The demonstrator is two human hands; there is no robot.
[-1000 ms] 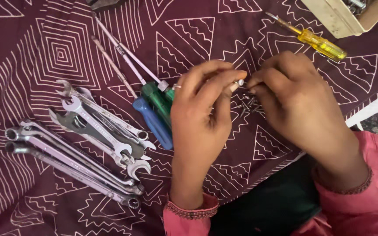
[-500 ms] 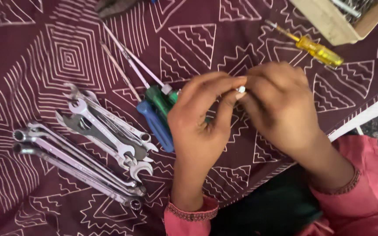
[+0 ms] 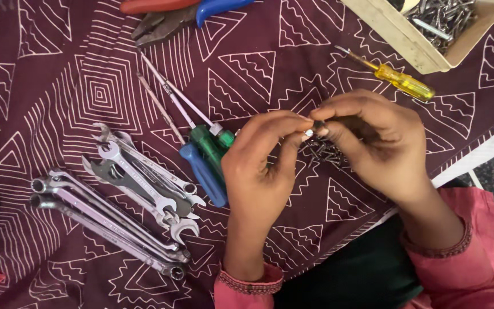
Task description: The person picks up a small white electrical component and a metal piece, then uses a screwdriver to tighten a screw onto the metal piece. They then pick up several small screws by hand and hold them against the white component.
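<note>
My left hand [image 3: 258, 171] and my right hand [image 3: 375, 143] meet fingertip to fingertip above a maroon patterned cloth [image 3: 87, 86]. Between the fingertips sits a small metal screw [image 3: 310, 131], pinched by both hands. Under the hands lies a small pile of dark screws [image 3: 324, 151], partly hidden by my right hand. Just left of my left hand lie a blue-handled screwdriver [image 3: 201, 171] and a green-handled screwdriver [image 3: 208, 143].
Two groups of spanners [image 3: 144, 183] [image 3: 104, 220] lie at the left. A yellow screwdriver [image 3: 398, 80] lies near a beige box of screws [image 3: 430, 28] at the top right. Pliers with red and blue handles [image 3: 172, 14] lie at the top. The cloth's edge runs at the right.
The view has shifted so the box and pliers show more. My hands stay together on the small screw, and the screw pile beneath them shows again.
</note>
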